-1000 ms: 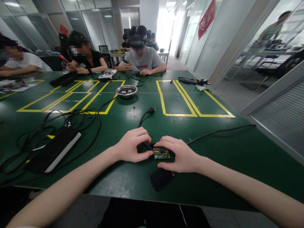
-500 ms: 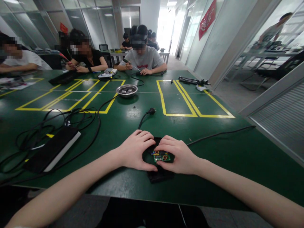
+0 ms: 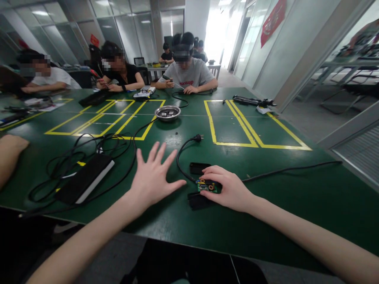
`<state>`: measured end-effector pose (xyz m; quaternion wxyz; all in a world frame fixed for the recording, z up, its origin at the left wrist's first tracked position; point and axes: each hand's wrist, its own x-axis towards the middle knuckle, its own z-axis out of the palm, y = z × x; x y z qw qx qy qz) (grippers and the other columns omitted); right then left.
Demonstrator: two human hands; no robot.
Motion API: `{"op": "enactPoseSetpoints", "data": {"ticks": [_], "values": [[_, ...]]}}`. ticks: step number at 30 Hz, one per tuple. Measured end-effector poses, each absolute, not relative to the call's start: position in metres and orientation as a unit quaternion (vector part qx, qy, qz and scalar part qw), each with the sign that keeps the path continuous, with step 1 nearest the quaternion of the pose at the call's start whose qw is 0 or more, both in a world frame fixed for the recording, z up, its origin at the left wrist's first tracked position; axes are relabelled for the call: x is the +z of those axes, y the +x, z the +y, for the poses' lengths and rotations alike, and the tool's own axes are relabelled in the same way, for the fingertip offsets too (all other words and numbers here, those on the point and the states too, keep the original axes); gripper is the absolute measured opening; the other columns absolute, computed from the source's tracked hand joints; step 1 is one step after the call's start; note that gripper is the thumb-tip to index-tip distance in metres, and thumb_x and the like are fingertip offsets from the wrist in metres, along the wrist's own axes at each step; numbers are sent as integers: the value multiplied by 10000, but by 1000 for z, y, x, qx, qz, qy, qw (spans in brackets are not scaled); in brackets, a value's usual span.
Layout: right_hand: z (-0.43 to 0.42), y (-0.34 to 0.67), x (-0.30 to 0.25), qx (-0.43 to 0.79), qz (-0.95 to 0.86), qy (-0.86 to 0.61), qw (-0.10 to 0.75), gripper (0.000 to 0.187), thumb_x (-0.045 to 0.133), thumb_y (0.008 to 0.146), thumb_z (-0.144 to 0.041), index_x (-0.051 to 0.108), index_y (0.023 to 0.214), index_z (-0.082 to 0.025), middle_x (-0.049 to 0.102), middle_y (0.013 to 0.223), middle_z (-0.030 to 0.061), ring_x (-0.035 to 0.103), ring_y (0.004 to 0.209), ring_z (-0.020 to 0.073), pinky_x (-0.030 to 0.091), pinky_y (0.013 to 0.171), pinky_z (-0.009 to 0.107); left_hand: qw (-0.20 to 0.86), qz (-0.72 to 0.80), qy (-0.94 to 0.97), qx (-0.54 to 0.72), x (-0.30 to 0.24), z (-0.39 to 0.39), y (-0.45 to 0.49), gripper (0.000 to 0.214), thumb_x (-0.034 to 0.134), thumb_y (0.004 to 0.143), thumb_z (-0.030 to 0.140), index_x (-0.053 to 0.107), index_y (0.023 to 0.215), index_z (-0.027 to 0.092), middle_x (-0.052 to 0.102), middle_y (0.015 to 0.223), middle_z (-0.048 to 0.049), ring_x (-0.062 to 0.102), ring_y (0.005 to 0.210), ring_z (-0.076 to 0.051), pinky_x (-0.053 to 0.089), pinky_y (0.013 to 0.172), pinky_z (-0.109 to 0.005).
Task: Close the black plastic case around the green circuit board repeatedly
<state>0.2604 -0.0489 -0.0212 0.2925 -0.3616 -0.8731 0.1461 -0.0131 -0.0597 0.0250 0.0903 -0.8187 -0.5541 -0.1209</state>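
Note:
My right hand [image 3: 229, 188] is closed around a small green circuit board [image 3: 204, 187] carrying copper-wound ring coils. Thumb and fingers grip its edges. One black plastic case half [image 3: 200, 168] lies just beyond the board, and another black case piece [image 3: 197, 201] lies on the near side, partly under my right hand. My left hand [image 3: 154, 173] is open over the table to the left, fingers spread, holding nothing. Between the hands, a black power cord [image 3: 180, 163] with a plug [image 3: 198, 138] curves away from the board.
A black adapter brick [image 3: 85, 177] with tangled cables lies on the left. Further back, a metal bowl [image 3: 167, 113] holds small metal parts. Yellow tape outlines [image 3: 237, 144] mark the green table [image 3: 266, 213]. Several people sit opposite; another person's arm [image 3: 10, 157] rests at far left.
My left hand has left the circuit board, moved left and spread its fingers. My right hand still holds the board. The view has turned slightly left, bringing another person's arm into sight.

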Motion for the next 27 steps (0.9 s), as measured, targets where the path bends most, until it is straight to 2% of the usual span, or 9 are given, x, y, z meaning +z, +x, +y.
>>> {"op": "enactPoseSetpoints", "data": {"ticks": [4, 7, 9, 11, 14, 17, 19, 22, 27], "values": [[-48, 261, -19, 140, -873, -368, 287, 207, 793, 847, -311, 754, 1041, -251, 755, 1158, 86, 736, 1063, 267, 647, 899, 429, 138, -720, -674, -87, 33, -71, -51, 878, 604, 878, 740, 474, 1568, 213, 257, 1703, -246, 211, 1549, -543, 194, 1107, -880], [-47, 260, -17, 144, -873, -368, 285, 203, 789, 851, -317, 754, 1036, -240, 756, 1156, 90, 735, 1058, 275, 649, 900, 454, 102, -766, -630, -74, 36, -70, -73, 888, 566, 876, 772, 496, 1556, 204, 291, 1674, -266, 278, 1514, -553, 412, 1047, -790], [-46, 260, -16, 148, -872, -367, 287, 199, 785, 857, -326, 754, 1034, -241, 755, 1154, 92, 735, 1055, 280, 651, 897, 463, 96, -772, -623, -78, 37, -68, -80, 907, 559, 864, 794, 499, 1554, 208, 347, 1635, -273, 338, 1474, -556, 462, 1022, -750], [-46, 261, -16, 151, -872, -364, 290, 201, 788, 856, -337, 755, 1030, -242, 754, 1149, 93, 735, 1052, 281, 654, 886, 456, 110, -762, -632, -87, 35, -67, -78, 896, 577, 862, 776, 517, 1536, 190, 375, 1611, -277, 349, 1463, -556, 411, 1062, -767], [-45, 261, -18, 150, -872, -363, 291, 205, 793, 850, -331, 757, 1029, -238, 754, 1138, 92, 736, 1052, 283, 656, 875, 440, 137, -704, -685, -131, 30, -66, -57, 843, 617, 854, 757, 544, 1500, 222, 386, 1619, -237, 286, 1512, -523, 191, 1164, -819], [-44, 262, -21, 140, -872, -364, 296, 199, 784, 856, -308, 754, 1039, -237, 758, 1124, 92, 738, 1050, 281, 652, 878, 435, 82, -569, -799, -174, 25, -63, -17, 791, 645, 864, 732, 577, 1446, 202, 460, 1567, -232, 339, 1501, -479, 203, 1205, -759], [-42, 262, -23, 132, -871, -366, 300, 192, 773, 864, -293, 751, 1044, -233, 762, 1116, 94, 741, 1039, 276, 650, 875, 426, 31, -469, -864, -179, 23, -58, 11, 671, 646, 888, 695, 636, 1336, 196, 584, 1442, -197, 481, 1405, -416, 346, 1188, -646], [-40, 263, -26, 126, -869, -369, 303, 177, 755, 873, -275, 753, 1039, -212, 764, 1121, 105, 744, 1026, 273, 651, 872, 421, -65, -372, -915, -140, 17, -47, 39, 429, 677, 922, 521, 660, 1174, 174, 714, 1176, -121, 680, 1094, -292, 548, 975, -432], [-37, 268, -26, 137, -867, -361, 314, 176, 742, 884, -287, 754, 1042, -210, 769, 1114, 102, 747, 1006, 271, 648, 864, 413, -124, -327, -921, -172, 3, -31, 37, 456, 766, 857, 420, 609, 1221, 194, 710, 1216, -103, 695, 1101, -273, 565, 957, -379]]}}
